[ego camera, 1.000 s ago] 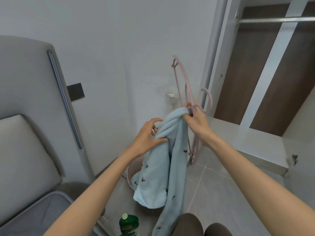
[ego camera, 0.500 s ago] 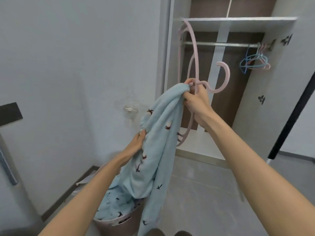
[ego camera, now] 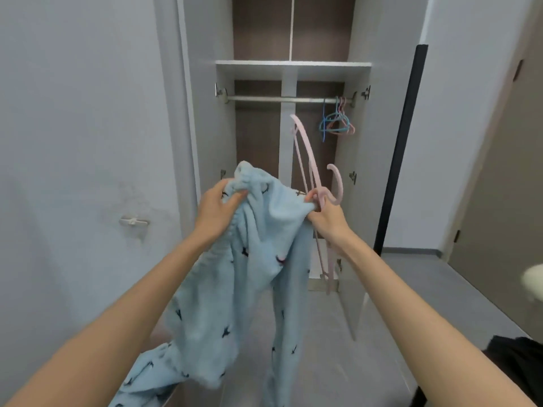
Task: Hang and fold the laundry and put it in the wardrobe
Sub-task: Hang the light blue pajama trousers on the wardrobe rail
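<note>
the blue garment [ego camera: 255,259] is bunched in the left hand [ego camera: 216,211] and pinched with the pink hanger [ego camera: 311,157] in the right hand [ego camera: 326,215]; it hangs below both grips, the hanger's long axis upright beside the right-hand edge.

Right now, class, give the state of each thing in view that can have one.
left hand, grips the bunched top of the blue garment.
right hand, pinches garment and pink hanger together.
blue garment, not yet on the hanger, hanging down.
pink hanger, bare, off the rail.
wardrobe, open.
rail, carrying spare hangers at its right end.
</note>
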`<state>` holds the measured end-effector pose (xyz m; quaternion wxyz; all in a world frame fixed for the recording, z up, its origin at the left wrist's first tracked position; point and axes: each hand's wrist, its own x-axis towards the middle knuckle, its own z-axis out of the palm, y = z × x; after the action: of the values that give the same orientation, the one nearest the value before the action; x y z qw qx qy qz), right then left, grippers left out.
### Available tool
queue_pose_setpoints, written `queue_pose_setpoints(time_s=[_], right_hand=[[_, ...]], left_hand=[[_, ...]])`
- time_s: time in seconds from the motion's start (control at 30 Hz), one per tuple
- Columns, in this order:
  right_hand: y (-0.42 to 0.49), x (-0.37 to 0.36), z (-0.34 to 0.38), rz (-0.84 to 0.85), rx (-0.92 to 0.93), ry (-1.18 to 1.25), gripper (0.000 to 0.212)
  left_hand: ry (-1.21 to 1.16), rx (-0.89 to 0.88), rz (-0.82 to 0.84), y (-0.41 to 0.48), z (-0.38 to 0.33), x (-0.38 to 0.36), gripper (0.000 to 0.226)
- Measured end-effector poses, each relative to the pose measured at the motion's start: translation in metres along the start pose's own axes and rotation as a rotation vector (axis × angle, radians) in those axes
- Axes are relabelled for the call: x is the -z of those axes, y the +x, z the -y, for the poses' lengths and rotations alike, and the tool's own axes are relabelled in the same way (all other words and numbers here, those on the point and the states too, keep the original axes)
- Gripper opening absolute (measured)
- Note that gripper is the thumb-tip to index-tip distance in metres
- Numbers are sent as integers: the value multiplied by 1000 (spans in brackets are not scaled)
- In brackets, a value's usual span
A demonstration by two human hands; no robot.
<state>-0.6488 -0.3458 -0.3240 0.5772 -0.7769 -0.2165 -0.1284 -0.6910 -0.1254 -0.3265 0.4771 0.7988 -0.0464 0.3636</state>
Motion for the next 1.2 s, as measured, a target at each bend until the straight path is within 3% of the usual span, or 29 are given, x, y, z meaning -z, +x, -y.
queue_pose_setpoints(time_s=[0.13, 0.3, 0.43, 0.53, 0.6, 0.73, 1.2], right_hand=[[-13, 38, -31, 52, -82, -43, 30], [-9, 92, -35, -45, -103, 191, 27], [10, 124, -19, -14, -12, 211, 45], [14, 136, -18, -114, 0, 58, 23], [13, 147, -24, -191, -23, 69, 21], [10, 168, -17, -375, 12, 156, 36], [1, 219, 46, -670, 91, 225, 36]], left_hand=[[43, -133, 37, 28, -45, -43, 13], [115, -237, 147, 42, -74, -96, 16], [83, -294, 195, 42, -88, -136, 9], [34, -365, 264, 44, -102, -159, 11], [-4, -408, 310, 47, -107, -169, 14], [-39, -384, 370, 51, -106, -185, 20], [137, -235, 582, 12, -47, -194, 37]])
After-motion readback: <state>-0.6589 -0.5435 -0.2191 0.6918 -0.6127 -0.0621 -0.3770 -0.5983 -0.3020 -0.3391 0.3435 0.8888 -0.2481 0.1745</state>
